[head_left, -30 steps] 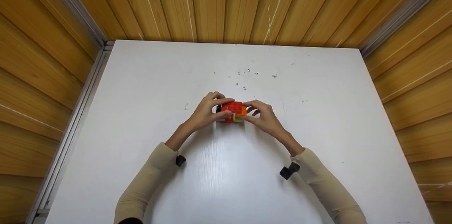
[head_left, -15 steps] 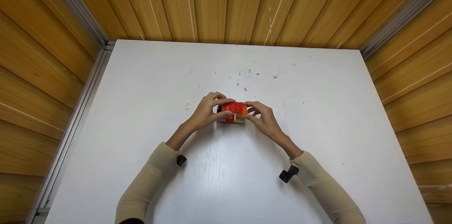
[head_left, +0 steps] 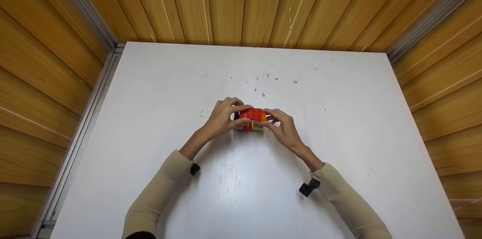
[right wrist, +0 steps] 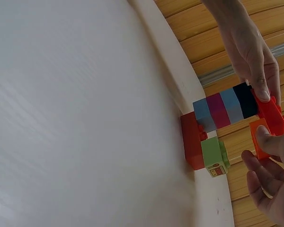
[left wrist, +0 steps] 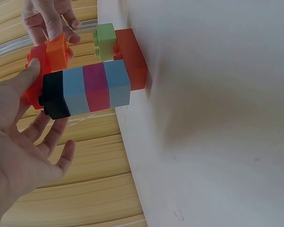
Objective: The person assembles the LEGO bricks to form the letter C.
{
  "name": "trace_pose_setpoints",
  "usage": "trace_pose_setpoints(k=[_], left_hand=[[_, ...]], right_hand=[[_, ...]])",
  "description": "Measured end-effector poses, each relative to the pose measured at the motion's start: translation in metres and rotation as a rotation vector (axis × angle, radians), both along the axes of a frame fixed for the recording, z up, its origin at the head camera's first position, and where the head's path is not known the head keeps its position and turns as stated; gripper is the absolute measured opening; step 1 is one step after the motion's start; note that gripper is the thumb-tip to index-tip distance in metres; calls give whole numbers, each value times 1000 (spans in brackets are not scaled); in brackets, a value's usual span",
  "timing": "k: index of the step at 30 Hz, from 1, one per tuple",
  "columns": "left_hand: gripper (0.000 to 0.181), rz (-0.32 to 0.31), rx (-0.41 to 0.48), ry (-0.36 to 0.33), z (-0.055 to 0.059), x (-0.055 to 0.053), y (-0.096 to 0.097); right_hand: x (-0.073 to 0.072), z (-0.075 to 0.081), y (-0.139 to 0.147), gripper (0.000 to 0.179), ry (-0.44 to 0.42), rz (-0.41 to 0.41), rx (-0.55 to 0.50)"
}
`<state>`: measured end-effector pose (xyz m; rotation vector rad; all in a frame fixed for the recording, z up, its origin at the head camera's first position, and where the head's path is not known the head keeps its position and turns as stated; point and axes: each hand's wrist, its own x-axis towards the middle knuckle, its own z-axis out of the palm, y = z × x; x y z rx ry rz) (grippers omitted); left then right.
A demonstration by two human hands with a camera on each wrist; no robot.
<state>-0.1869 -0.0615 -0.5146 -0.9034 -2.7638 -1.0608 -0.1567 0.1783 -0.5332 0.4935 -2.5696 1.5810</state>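
A small tower of toy building bricks stands on the table in the head view. Its base is a red brick (left wrist: 131,59), with a green brick (right wrist: 213,153) on one end. On the other end rise a blue, a magenta (left wrist: 96,87), another blue and a black brick (left wrist: 56,94). A long red brick (head_left: 251,114) lies across the top, and an orange brick (right wrist: 259,137) sits under its overhanging end, above the green one with a gap. My left hand (head_left: 220,118) grips the long red brick at the black end. My right hand (head_left: 284,130) pinches the orange brick.
The white table (head_left: 226,201) carries small dark marks (head_left: 263,81) beyond the hands. Wood-patterned walls (head_left: 226,5) rise along its back and sides, with grey metal rails (head_left: 83,130) at the edge. Small black devices (head_left: 309,187) sit at both sleeves.
Both hands keep their hold on the top bricks. Everything, the table included, appears slightly further right in the head view.
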Motion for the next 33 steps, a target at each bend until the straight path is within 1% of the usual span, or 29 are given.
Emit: trace_pose_setpoints(k=[6,11,19,24,31,33], left_hand=[[42,2,-1,15,1,2,-1],[42,1,-1,27,1,2,-2],[41,-3,5,59,0,1,-2],[41,0,-11,76,-2,1,-1],[41,10,-53,109,-2,1,2],[42,14,-65,120,-1,1,3]], right_hand=[[-2,1,2,40,-2,22,45],[-3,1,2,41,5,45,54],[-2,0,2,41,25,31,63],[0,-3,1,39,47,10,44],[1,-11,-1,37,74,-31,-39],[1,-12,-2,37,72,-43,-44]])
